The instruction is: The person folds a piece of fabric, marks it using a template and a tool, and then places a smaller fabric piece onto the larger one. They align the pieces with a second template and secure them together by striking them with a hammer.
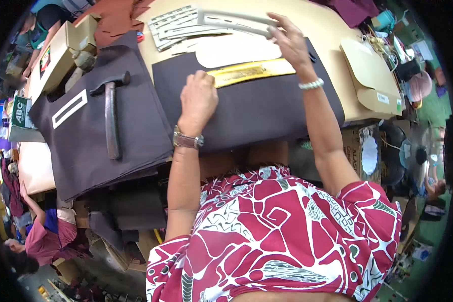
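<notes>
My left hand [198, 103], with a watch on its wrist, is closed at the left end of a yellow strip with dark markings [254, 72]. The strip lies across a dark sheet [256, 113], beside a white rounded panel [236, 53]. Farther up, my right hand [291, 43], wearing a white beaded bracelet, grips the right end of a long pale slotted bar [231, 21]. That bar is over several pale slotted strips [171, 27]. How my left fingers meet the yellow strip is partly hidden.
A hammer [111, 118] and a white slotted frame [69, 109] lie on stacked dark sheets [141, 105] to the left. Cardboard boxes [60, 50] stand behind them. A tan folder-like piece [370, 75] is at right. Other people sit or stand left and right.
</notes>
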Action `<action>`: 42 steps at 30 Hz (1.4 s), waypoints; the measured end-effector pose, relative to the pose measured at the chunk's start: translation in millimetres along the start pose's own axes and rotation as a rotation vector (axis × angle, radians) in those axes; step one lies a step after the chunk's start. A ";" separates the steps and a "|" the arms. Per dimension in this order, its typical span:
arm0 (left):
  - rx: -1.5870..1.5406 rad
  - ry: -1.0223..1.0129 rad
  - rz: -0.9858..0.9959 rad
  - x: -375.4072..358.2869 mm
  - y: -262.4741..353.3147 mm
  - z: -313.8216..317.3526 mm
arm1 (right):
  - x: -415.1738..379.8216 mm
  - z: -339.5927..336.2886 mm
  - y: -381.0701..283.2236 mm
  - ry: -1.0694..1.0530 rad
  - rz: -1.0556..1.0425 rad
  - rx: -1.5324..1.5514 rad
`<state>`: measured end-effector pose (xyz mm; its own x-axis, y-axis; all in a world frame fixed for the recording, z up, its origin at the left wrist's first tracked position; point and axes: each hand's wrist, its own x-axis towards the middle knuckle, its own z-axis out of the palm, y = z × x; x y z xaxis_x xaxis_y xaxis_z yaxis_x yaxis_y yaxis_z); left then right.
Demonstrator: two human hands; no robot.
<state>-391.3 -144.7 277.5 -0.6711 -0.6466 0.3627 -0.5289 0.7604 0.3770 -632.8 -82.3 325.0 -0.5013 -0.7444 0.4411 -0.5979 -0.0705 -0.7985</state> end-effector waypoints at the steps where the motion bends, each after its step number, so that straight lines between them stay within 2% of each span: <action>1: -0.057 -0.005 0.010 2.6 -7.3 0.0 | -18.9 -15.9 -5.6 -0.014 0.065 0.072; 4: -0.165 -0.132 -0.038 11.5 -16.5 -8.7 | -63.0 -50.9 5.3 -0.045 0.276 0.223; 9: -0.095 -0.221 -0.044 16.6 -13.1 -14.7 | -100.1 -46.9 17.3 -0.093 0.531 0.302; 23: -0.121 -0.251 -0.018 4.8 -9.3 -20.0 | -99.1 -19.3 18.6 -0.043 0.530 0.069; 35: -0.114 -0.194 0.026 2.3 -5.5 -18.0 | -97.1 -18.6 14.3 -0.034 0.544 0.052; 38: -0.118 -0.181 0.035 1.7 -3.3 -16.4 | -102.2 -19.2 20.3 0.043 0.342 -0.283; 42: -0.125 -0.176 0.024 2.2 -0.1 -18.3 | -107.0 -22.7 19.9 0.057 0.474 -0.228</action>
<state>-383.2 -147.3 293.9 -0.7689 -0.5994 0.2228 -0.4501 0.7548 0.4771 -605.3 11.0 271.2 -0.7791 -0.6217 0.0804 -0.4151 0.4155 -0.8093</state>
